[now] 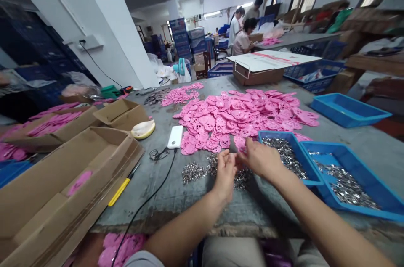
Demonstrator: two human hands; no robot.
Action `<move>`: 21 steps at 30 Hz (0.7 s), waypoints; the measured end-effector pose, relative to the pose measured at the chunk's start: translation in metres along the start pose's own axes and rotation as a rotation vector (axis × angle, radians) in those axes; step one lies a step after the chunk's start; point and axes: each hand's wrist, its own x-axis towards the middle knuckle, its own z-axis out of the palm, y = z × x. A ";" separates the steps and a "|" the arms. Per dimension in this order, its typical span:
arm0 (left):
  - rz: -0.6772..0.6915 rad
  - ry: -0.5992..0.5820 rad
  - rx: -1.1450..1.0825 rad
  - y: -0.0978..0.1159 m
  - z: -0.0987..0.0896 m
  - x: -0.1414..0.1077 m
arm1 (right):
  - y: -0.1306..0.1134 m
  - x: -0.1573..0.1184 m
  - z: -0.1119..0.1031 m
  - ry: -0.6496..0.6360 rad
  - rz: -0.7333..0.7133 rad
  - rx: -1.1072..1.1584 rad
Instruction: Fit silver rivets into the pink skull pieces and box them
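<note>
My left hand (225, 173) and my right hand (262, 158) meet above the front of the grey table, fingertips drawn together. Whatever they pinch is hidden by the fingers. A flat pink cut-out piece (239, 142) shows right behind the right fingertips; whether it is held or lies on the table I cannot tell. Beneath and beside the hands lie small heaps of shiny metal parts (193, 173). Beyond them spreads a big pile of pink cut-out pieces with holes (252, 110). Right of my right hand sits a blue tray (311, 182) of metal parts.
Another blue tray (386, 213) of metal parts overlaps the first; a third blue tray (350, 120) stands behind. A white power bank (175, 137) with a black cable, a yellow cutter knife (119, 192) and cardboard boxes (75, 199) are at left. People (243, 42) work farther back.
</note>
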 end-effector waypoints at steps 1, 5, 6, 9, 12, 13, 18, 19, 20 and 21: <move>-0.069 -0.036 -0.051 0.001 0.003 0.002 | -0.001 -0.008 0.003 0.021 -0.024 0.025; -0.136 -0.088 -0.069 0.002 0.002 0.009 | 0.000 -0.032 0.044 0.230 -0.103 0.321; -0.126 -0.078 -0.050 0.001 -0.001 0.010 | 0.002 -0.035 0.060 0.314 -0.110 0.456; -0.097 -0.110 0.008 -0.001 -0.014 0.015 | 0.015 -0.039 0.102 0.487 -0.104 0.736; -0.068 -0.190 0.050 0.000 -0.025 0.020 | 0.032 -0.038 0.126 0.618 -0.065 0.767; -0.065 -0.209 0.061 0.002 -0.027 0.022 | 0.037 -0.038 0.129 0.643 -0.041 0.763; -0.067 -0.217 0.111 0.010 -0.034 0.029 | 0.050 -0.041 0.120 0.505 0.089 0.723; -0.060 -0.217 0.115 0.011 -0.035 0.031 | 0.049 -0.041 0.118 0.470 0.096 0.706; -0.049 -0.215 0.116 0.012 -0.036 0.032 | 0.047 -0.041 0.116 0.437 0.093 0.689; -0.044 -0.210 0.118 0.013 -0.037 0.033 | 0.045 -0.040 0.115 0.405 0.097 0.676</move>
